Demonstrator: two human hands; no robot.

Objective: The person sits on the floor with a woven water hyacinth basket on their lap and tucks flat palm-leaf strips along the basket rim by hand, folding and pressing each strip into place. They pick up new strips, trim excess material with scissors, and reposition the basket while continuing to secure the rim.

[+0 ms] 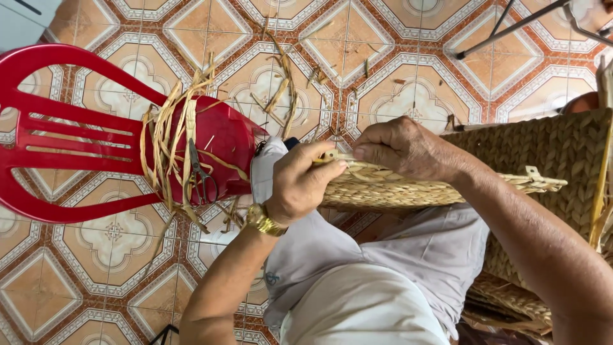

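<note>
Lap: 1 person seated, pale trousers and light cloth over the knees, lowest in the head view.
Left hand [305,181]: 1, fingers curled together, clamped on the near rim of the woven basket [396,188]; 1 gold wristwatch [263,220] on the wrist.
Right hand [401,148]: 1, fingers bent down and pressed on the same rim, just beside the left hand; thumb hidden, so full closure cannot be told.
Woven basket: 1 in hand, made of braided straw-coloured fibre, resting across the lap, rim toward the hands; 1 small metal fitting shows at its right end.
Second woven piece [562,153]: 1 larger braided panel behind and right of the basket, touching it.
Red plastic chair [76,128]: 1, left of the hands, standing on the floor.
Loose fibre strands [172,140]: 1 bundle draped over the chair seat, count of strands cannot be told.
Scissors [199,176]: 1 pair, lying on the chair seat among the strands.
Tiled floor [357,57]: patterned orange and white tiles, several fibre scraps scattered farthest off.
</note>
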